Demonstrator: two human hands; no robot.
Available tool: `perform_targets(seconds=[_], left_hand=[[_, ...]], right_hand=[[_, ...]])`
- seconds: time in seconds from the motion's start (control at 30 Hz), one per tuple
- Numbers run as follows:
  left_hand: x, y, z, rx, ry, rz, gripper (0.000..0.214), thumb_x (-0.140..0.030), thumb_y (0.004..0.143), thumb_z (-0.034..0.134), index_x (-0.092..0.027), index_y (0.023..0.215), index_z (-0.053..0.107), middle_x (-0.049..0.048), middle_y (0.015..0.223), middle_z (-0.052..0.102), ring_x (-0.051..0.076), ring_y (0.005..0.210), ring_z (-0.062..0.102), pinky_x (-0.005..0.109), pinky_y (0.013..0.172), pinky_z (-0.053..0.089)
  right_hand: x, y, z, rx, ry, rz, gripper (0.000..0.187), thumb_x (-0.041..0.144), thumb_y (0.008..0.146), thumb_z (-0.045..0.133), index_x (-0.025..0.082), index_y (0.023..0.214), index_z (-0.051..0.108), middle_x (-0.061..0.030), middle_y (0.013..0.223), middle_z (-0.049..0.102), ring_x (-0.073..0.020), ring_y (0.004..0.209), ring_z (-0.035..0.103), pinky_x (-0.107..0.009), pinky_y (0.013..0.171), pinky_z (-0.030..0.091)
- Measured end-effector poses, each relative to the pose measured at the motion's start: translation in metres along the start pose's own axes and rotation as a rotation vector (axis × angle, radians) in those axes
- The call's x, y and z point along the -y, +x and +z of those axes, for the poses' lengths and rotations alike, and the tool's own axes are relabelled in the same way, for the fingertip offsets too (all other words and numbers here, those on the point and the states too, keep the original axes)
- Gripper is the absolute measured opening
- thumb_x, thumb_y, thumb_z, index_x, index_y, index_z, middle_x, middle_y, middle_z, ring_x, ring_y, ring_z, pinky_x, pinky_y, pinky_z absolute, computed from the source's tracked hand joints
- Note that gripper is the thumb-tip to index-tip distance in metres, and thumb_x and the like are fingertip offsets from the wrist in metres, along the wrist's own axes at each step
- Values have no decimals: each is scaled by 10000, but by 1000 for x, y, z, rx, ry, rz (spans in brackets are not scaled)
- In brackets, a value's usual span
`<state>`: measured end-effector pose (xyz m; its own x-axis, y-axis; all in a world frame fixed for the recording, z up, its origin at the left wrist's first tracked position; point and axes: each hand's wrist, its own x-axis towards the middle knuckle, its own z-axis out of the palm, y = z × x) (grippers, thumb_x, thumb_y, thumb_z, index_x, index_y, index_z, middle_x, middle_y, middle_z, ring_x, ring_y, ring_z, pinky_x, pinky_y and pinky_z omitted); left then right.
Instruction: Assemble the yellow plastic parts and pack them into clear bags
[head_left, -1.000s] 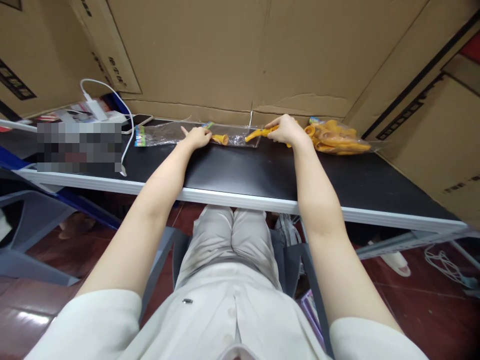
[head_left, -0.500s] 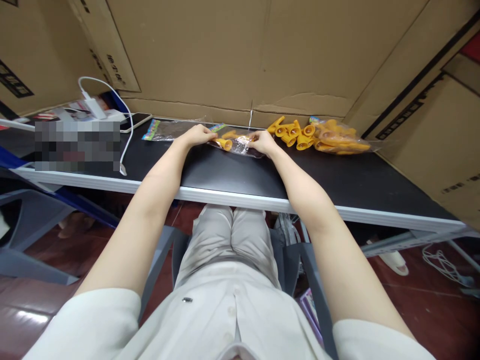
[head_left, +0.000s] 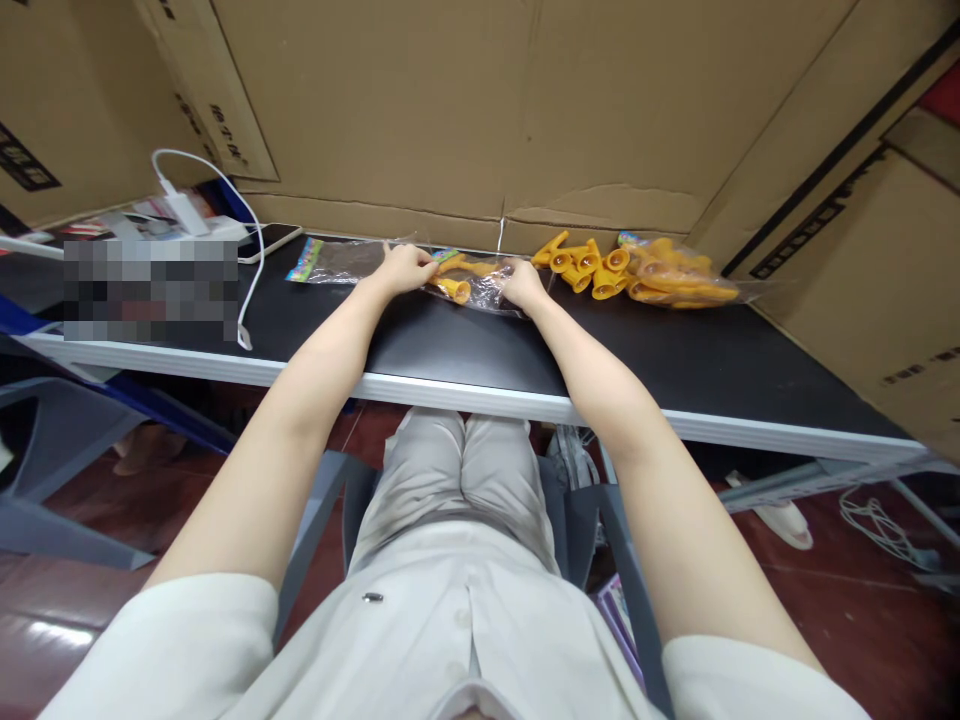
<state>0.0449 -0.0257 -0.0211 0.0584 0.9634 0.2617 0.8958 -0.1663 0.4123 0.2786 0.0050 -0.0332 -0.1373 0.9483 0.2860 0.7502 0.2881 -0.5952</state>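
Note:
A clear plastic bag [head_left: 491, 292] lies on the black table between my hands, with yellow plastic horns inside. My left hand [head_left: 407, 269] is closed at the bag's left end, beside its colourful header. Its fingertips are at the narrow end of a yellow horn [head_left: 453, 290], whose flared mouth points right. Some fingers are hidden behind the hand. My right hand [head_left: 525, 286] pinches the clear film at the bag's right part. Another clear bag [head_left: 337, 262], flat with a colourful header, lies to the left, partly behind my left hand.
Several loose yellow horns [head_left: 589, 264] lie right of my right hand, next to a filled bag of horns [head_left: 679, 275]. Left are a phone [head_left: 271, 242], a white cable [head_left: 260, 262] and a blurred-out patch. Cardboard [head_left: 420, 110] walls the back; a metal edge [head_left: 465, 397] runs along the front.
My left hand and the horn at its fingertips have shifted slightly right, further along the bag. My right hand stays nearly in place on the film.

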Motion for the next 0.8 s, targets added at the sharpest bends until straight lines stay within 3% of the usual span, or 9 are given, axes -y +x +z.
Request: perform_targets(seconds=[0.1,0.17,0.27,0.33,0.43,0.5,0.57,0.63,0.8], left_hand=[[-7,0,10,18,127,38,601,-356,1023,407,-236,1559,652,131,1659,604,331,1594,483,658,1384,113],[-10,0,13,114,148,37,677,-313,1037,328,-265,1687,512,95,1777,456,309,1676,374,673,1383,113],[-12,0,13,232,159,-32,690,-351,1085,214,-280,1730,448,60,1805,392,315,1712,302,684,1381,47],[-12,0,12,251,169,-60,691,-393,1105,190,-265,1739,432,67,1808,375,332,1717,283,688,1376,6],[-12,1,12,253,178,-62,686,-397,1120,176,-247,1740,429,86,1815,351,349,1721,262,705,1366,-27],[-12,1,12,252,179,-65,691,-399,1124,158,-240,1737,434,96,1810,360,350,1724,247,712,1362,-35],[-12,1,11,254,178,-61,701,-402,1122,143,-235,1742,423,99,1800,382,342,1728,239,723,1358,-43],[-10,1,10,256,183,-62,709,-403,1115,142,-229,1750,403,99,1797,390,339,1729,237,734,1352,-52],[-5,0,6,251,217,-78,710,-372,1095,158,-245,1736,435,66,1818,353,338,1730,234,733,1357,-29]], right_hand=[[0,-2,-5,40,17,-14,290,180,981,698,95,1248,771,-182,1334,798,-289,1267,761,-374,1105,574],[2,-4,-14,107,-15,-38,273,130,961,682,101,1211,786,-170,1283,815,-281,1199,779,-367,1071,588],[4,-4,-36,162,-174,-28,230,46,920,639,90,1054,821,-178,1094,829,-304,1065,792,-402,1031,604],[1,0,-50,39,-273,12,252,76,966,588,69,1057,822,-208,1077,805,-332,1083,776,-466,1066,584],[-14,7,-65,-248,-354,10,412,183,1050,471,87,1329,759,-254,1328,730,-407,1303,674,-638,1147,491],[-28,9,-67,-334,-418,-17,520,189,1049,446,132,1528,641,-264,1560,599,-433,1466,549,-724,1192,399],[-41,8,-65,-289,-480,-16,592,188,1027,502,172,1616,560,-255,1685,482,-442,1570,430,-766,1218,328],[-50,6,-60,-192,-527,12,590,181,1001,569,178,1590,587,-251,1672,504,-441,1608,371,-786,1234,282],[-53,2,-51,-176,-652,13,537,46,966,509,76,1481,656,-265,1465,677,-386,1504,511,-765,1266,235]])
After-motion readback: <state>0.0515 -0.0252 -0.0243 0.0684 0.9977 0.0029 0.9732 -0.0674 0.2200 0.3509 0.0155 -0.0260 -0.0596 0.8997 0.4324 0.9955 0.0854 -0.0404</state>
